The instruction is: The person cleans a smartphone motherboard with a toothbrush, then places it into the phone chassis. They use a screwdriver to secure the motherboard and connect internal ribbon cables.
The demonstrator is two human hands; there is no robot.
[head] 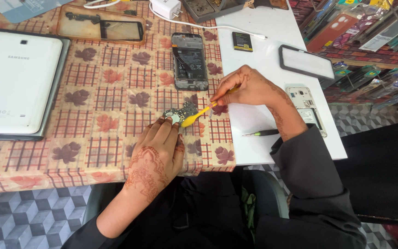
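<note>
A small green circuit board (181, 112) lies on the patterned tablecloth (111, 92). My left hand (155, 154) rests flat beside it, fingertips pressing its near edge. My right hand (247, 87) grips a yellow brush (199, 115), whose head touches the board's right side. Just behind the board lies an opened phone (190, 61) with its insides showing.
A white tablet (17, 78) lies at the left and a loose screen glass (100, 23) at the back. On the white tabletop (263, 55) are a small battery (242, 41), a dark frame (306, 62), a phone chassis (307, 107) and a green-tipped tool (261, 133). Charger (164, 7) behind.
</note>
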